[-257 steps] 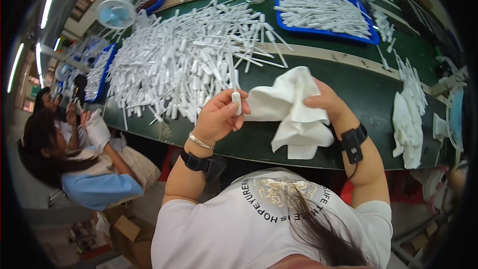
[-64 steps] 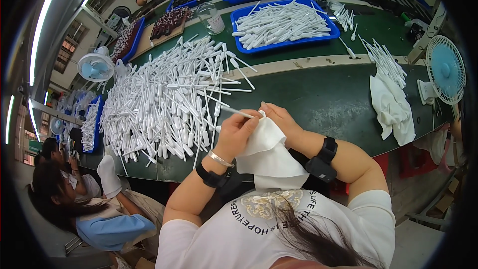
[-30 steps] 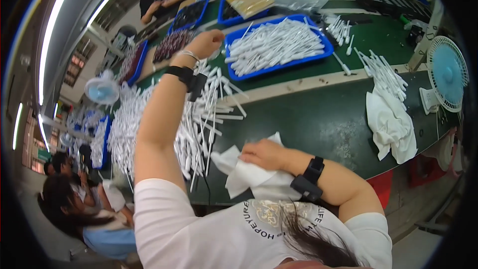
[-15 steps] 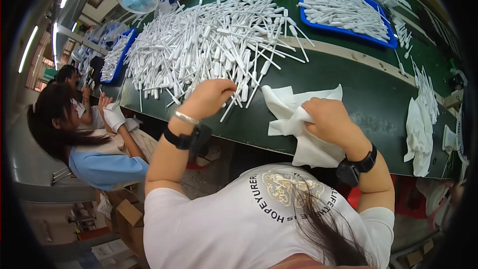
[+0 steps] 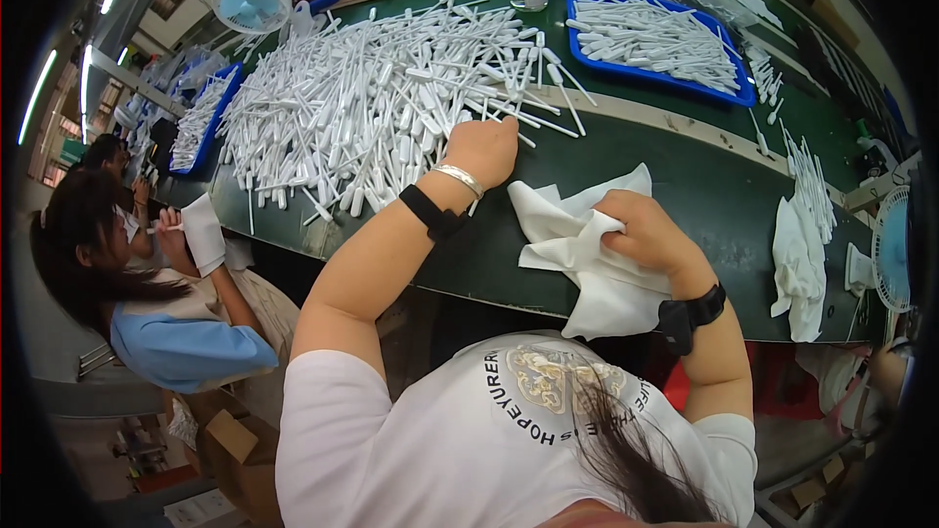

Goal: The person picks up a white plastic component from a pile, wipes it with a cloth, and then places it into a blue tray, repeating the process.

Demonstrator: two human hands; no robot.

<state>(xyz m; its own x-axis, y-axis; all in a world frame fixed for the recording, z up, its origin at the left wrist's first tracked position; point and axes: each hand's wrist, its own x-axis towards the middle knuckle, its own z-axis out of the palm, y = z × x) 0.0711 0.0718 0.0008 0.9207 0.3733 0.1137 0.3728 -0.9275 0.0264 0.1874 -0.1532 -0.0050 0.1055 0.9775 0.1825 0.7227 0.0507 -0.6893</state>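
White cloth gripped, pile of sticks at hand

My right hand: fingers closed on the cloth, folds draped over the near edge of the green counter. My left hand: fingers curled at the pile's right edge; I cannot tell whether they hold one. Sticks white, bulb-ended, heaped left of the cloth. Farther back, right: blue tray of similar sticks. Far right: second cloth, crumpled.

Matt cloth; smooth plastic pipettes; glossy metal bracelet.
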